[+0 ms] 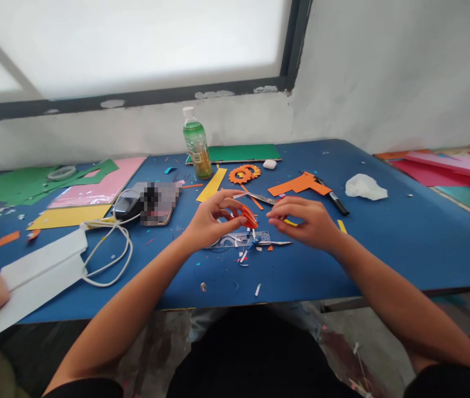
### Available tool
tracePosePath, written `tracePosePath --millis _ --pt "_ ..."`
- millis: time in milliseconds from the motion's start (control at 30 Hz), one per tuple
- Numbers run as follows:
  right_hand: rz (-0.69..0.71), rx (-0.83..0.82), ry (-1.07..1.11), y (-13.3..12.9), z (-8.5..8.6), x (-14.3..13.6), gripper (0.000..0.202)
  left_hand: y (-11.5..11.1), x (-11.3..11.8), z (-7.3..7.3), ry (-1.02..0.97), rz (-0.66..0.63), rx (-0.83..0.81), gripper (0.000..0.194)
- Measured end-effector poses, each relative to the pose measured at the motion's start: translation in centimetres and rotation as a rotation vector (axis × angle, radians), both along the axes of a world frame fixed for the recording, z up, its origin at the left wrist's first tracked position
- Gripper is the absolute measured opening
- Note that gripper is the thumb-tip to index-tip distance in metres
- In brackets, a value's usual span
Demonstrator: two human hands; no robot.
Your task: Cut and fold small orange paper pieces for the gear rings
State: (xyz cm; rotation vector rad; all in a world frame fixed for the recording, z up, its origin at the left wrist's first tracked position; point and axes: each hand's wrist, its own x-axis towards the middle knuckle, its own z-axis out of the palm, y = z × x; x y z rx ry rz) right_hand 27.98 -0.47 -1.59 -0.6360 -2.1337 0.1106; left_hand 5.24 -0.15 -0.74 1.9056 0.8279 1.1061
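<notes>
The left hand [218, 217] pinched folded orange paper [250, 217]; the right hand's [301, 221] fingers curled close by, their grip unclear.

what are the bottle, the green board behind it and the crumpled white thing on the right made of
Bottle: probably clear, glossy plastic; liquid shows through it.
Green board: likely card or foam sheet, matte; it looks flat and stiff, but which is unclear.
Crumpled white thing: perhaps tissue or thin plastic, given its soft, irregular edges.
</notes>
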Motion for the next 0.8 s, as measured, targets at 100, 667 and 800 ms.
tracePosePath --millis 100,667,800 --pt "0.094 0.057 0.017 -1.5 0.5 -0.9 0.006 -0.9 0.4 0.2 0.006 -0.112 -0.102 0.049" --pt "0.114 0.063 -0.060 -2.8 1.0 -0.5 0.008 -1.8 0.8 0.6 -0.026 -0.195 -0.213 0.049" --pt "0.116 0.067 -0.067 -2.6 1.0 -0.4 0.008 -1.8 0.8 0.6 -0.037 -0.192 -0.211 0.049"
